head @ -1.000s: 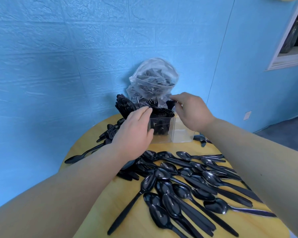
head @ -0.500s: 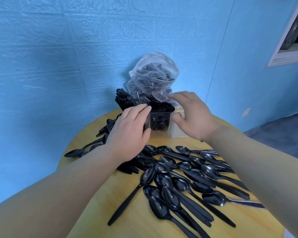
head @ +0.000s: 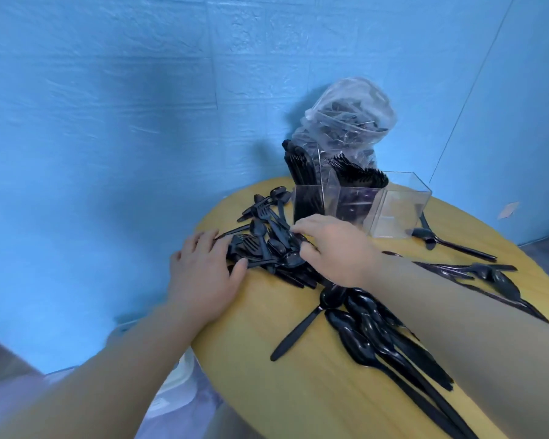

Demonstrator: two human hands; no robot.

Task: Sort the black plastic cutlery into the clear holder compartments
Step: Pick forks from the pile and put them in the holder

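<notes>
The clear holder [head: 403, 213] stands at the back of the round yellow table [head: 286, 394]. Its left compartment is packed with black knives [head: 300, 172], the middle one with black forks [head: 358, 179], and the right one shows nothing inside. A mixed pile of black forks and spoons [head: 267, 245] lies left of the holder. My left hand [head: 203, 277] rests on the pile's left edge with its fingers spread. My right hand [head: 336, 248] reaches onto the pile's right side with bent fingers; whether it pinches a piece is unclear.
A clear plastic bag of black cutlery [head: 346, 122] leans on the blue wall behind the holder. Several black spoons [head: 377, 337] lie across the front right of the table under my right forearm. One spoon [head: 431, 237] lies right of the holder. The table edge is close on the left.
Both hands left the holder and dropped down and left onto the mixed pile. The camera turned left, so the holder now appears further right.
</notes>
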